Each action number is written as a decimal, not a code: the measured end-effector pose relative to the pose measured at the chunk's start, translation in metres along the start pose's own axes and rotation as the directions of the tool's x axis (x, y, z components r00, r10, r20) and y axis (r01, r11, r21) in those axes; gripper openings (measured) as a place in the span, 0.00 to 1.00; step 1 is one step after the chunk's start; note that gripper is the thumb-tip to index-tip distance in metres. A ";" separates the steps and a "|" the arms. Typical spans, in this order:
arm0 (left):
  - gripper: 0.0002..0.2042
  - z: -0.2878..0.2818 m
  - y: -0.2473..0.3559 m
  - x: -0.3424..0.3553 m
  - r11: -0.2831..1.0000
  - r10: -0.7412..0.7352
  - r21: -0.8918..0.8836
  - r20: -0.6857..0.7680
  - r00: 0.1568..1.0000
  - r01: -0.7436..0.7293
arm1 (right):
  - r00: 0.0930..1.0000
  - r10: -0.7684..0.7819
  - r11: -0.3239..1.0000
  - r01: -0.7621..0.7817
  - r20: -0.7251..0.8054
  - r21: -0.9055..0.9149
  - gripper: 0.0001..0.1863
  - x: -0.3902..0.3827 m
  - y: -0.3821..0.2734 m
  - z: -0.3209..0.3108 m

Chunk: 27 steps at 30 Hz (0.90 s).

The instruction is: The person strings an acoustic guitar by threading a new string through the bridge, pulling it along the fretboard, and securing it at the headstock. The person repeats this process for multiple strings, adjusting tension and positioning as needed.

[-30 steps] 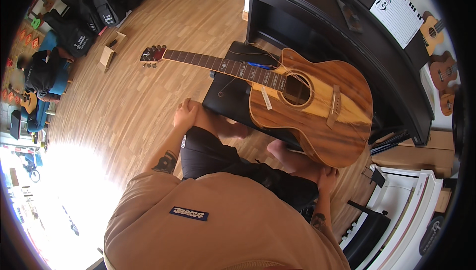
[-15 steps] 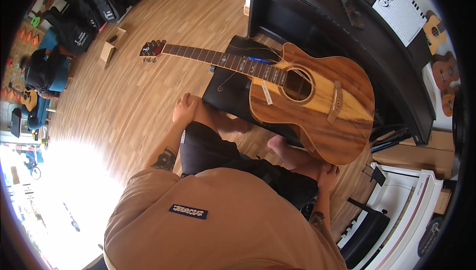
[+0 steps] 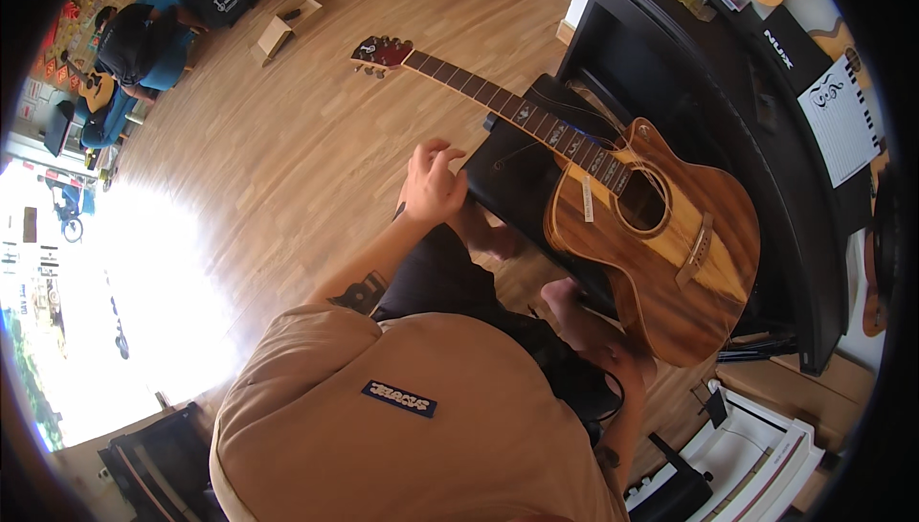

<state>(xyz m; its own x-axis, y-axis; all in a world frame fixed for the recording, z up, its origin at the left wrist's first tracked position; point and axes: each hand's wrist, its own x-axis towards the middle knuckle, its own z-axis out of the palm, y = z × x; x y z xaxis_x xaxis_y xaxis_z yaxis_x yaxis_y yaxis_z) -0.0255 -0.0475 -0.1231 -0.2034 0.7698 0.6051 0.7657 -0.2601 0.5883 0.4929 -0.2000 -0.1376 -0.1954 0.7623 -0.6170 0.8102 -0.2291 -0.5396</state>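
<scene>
A brown wooden acoustic guitar (image 3: 670, 283) lies face up on a black bench (image 3: 503, 172), its neck pointing to the far left. Thin loose strings (image 3: 655, 170) curl over the fretboard end and the soundhole. Stuck to its top is a small white strip (image 3: 588, 200). My left hand (image 3: 436, 182) is raised by my left knee, left of the bench, fingers apart and loosely bent, holding nothing. Down by my right knee, close to the guitar's lower edge, rests my right hand (image 3: 627, 367); its fingers do not show clearly.
A black piano-like cabinet (image 3: 708, 91) stands behind the bench, with a white music sheet (image 3: 840, 120) on it. White keyboard equipment (image 3: 756, 455) sits at lower right. On the wooden floor lies an open cardboard box (image 3: 278, 35). Another person (image 3: 139, 43) sits at far left.
My left hand has lifted off my left knee, its fingers loosening. My right hand has shifted on or beside my right knee. The whole view has turned, so the guitar appears lower and further right.
</scene>
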 end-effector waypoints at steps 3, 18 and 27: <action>0.19 0.007 0.027 0.039 0.992 0.125 -0.031 -0.017 0.992 -0.125 | 0.980 -0.074 0.830 -0.042 0.184 0.556 0.30 -0.019 -0.065 -0.027; 0.36 0.035 0.091 0.103 0.946 0.323 -0.077 0.307 0.895 -0.315 | 0.612 -0.624 0.781 0.505 -0.486 -0.368 0.26 -0.009 -0.216 -0.069; 0.42 0.047 0.078 0.102 0.973 0.209 -0.007 0.450 0.868 -0.231 | 0.726 -0.528 0.781 0.211 -0.441 -0.588 0.46 0.034 -0.222 -0.048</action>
<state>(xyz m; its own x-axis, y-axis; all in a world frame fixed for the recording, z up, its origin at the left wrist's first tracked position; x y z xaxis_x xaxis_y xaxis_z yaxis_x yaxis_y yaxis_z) 0.0425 0.0381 -0.0408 0.2582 0.8763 0.4067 0.7876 -0.4347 0.4366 0.3328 -0.0935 -0.0110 -0.3259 0.9411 0.0899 0.9166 0.3379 -0.2140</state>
